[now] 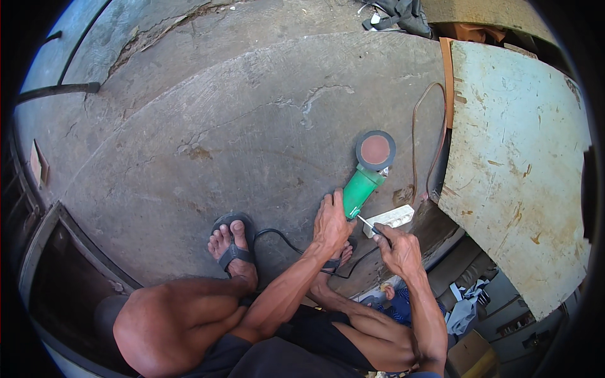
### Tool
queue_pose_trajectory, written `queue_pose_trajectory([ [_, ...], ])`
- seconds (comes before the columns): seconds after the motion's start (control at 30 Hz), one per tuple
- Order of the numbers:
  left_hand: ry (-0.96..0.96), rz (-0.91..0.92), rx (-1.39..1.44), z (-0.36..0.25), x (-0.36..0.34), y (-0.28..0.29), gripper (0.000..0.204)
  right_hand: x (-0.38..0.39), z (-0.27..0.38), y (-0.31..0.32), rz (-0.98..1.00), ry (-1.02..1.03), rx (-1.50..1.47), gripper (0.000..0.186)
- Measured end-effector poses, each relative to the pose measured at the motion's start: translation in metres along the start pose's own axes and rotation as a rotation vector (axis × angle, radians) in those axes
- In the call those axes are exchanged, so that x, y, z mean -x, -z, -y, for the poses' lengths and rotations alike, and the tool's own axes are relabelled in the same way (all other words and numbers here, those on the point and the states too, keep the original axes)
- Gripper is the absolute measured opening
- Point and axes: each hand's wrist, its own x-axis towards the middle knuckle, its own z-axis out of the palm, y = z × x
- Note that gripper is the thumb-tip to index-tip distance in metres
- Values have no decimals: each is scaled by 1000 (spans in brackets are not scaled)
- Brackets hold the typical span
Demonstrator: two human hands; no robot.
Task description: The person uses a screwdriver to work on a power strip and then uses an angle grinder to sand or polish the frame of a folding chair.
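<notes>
A green angle grinder lies on the concrete floor in front of me, its round disc with a reddish-brown centre and dark rim pointing away. My left hand is wrapped round the rear end of its body. In my right hand is a screwdriver with a dark handle, its thin shaft reaching to the grinder's rear end. Whether the tip sits in a screw is too small to tell. A black cord runs from near the grinder past my feet.
Beside my right hand lies a white power strip. A brown cable loops along the floor to its right. The worn pale board fills the right side. My sandalled left foot stands left of the grinder. Dark cloth lies at the far edge.
</notes>
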Motion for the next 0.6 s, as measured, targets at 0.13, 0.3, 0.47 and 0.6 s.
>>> queue_pose_trajectory([
  [0.13, -4, -6, 1, 0, 0, 1, 79, -5, 5, 9, 155, -290, -194, 30],
  [0.3, -28, -19, 2, 1, 0, 0, 77, 0, -1, 5, 95, -211, -231, 31],
  [0.47, -30, -13, -8, 3, -1, -1, 70, 15, -14, 6, 67, -108, -71, 31],
  [0.6, -81, -73, -18, 6, 0, -6, 64, 28, -47, -44, -61, -134, -163, 34],
])
